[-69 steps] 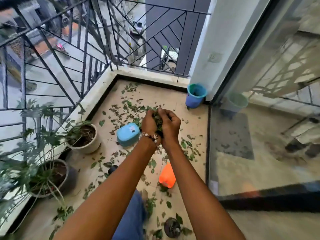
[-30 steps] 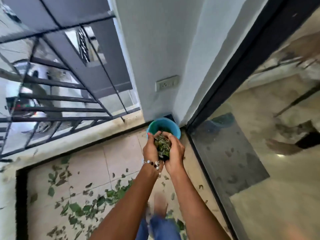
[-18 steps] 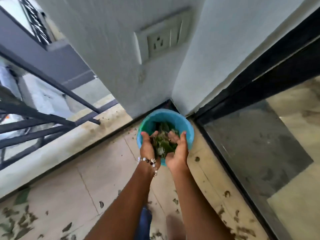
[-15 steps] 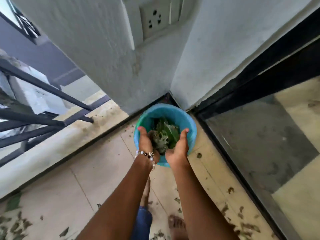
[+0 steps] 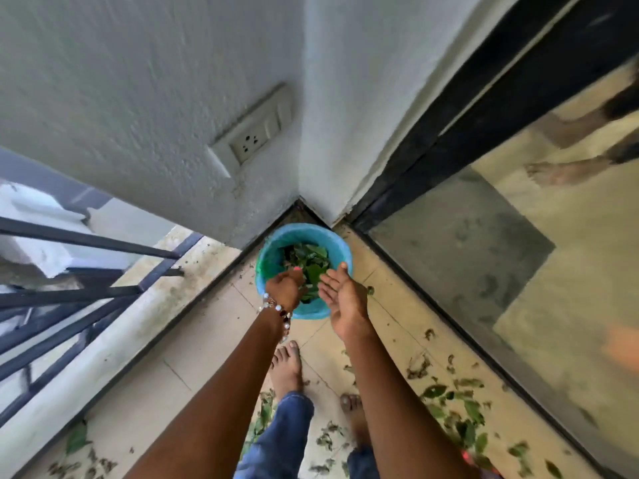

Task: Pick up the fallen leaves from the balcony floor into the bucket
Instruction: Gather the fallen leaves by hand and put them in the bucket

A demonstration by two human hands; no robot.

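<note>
I see the bucket [image 5: 337,240], a small round blue plastic one, standing upright on the balcony floor [image 5: 193,344], tucked right into the corner where the white wall meets the dark door frame. Its mouth faces up and it holds a loose heap of green leaves [image 5: 309,259], some broad and glossy, some crumpled. More fallen leaves [image 5: 456,406] lie scattered on the beige tiles, well apart from the bucket, thickest along the door track on the right; these are green mixed with dry brown scraps. A thinner scatter [image 5: 79,440] sits near the raised ledge on the left. One single leaf [image 5: 370,290] lies just beside the bucket's right side.
</note>
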